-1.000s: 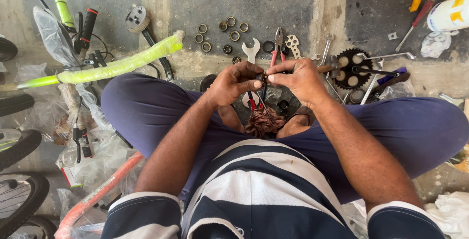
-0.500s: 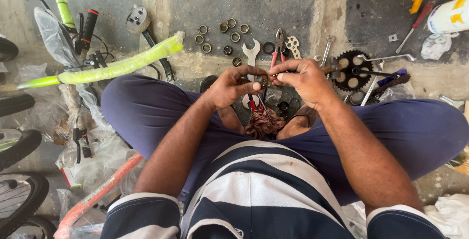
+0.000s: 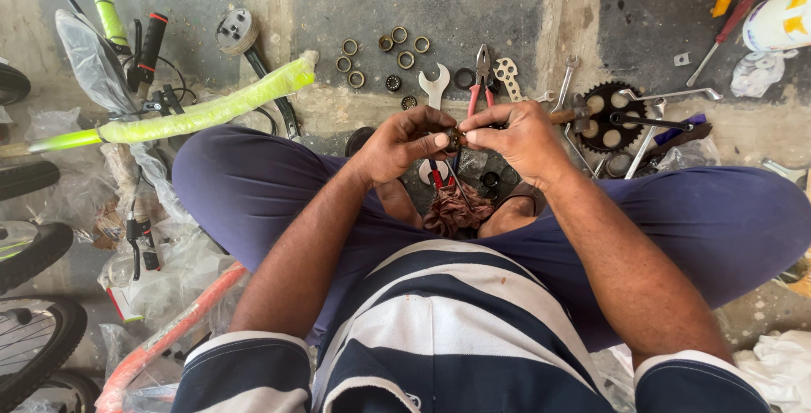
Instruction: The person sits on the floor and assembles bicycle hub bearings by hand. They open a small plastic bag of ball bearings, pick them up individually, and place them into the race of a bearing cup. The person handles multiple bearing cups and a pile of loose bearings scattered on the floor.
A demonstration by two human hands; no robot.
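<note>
A person sits cross-legged on a concrete floor, seen from above, wearing a navy-and-white striped shirt and dark blue trousers. Near the centre of the frame both hands meet: the left hand [image 3: 404, 144] and the right hand [image 3: 515, 136] each pinch, fingertips narrowed, a small dark round metal part [image 3: 454, 138] held between them — what kind of part it is cannot be told. Just below the hands a reddish-brown rag [image 3: 457, 209] lies in the person's lap. On the floor above the hands sit red-handled pliers [image 3: 480, 79], an open-ended spanner [image 3: 434, 85] and a scatter of brass-coloured rings [image 3: 380, 56]. To the right of the hands lies a black toothed sprocket [image 3: 605, 115] among long wrenches. In the upper left of the frame a bright green wrapped bicycle tube [image 3: 211, 111] runs diagonally, and black bicycle tyres [image 3: 34, 248] show along the left edge.
</note>
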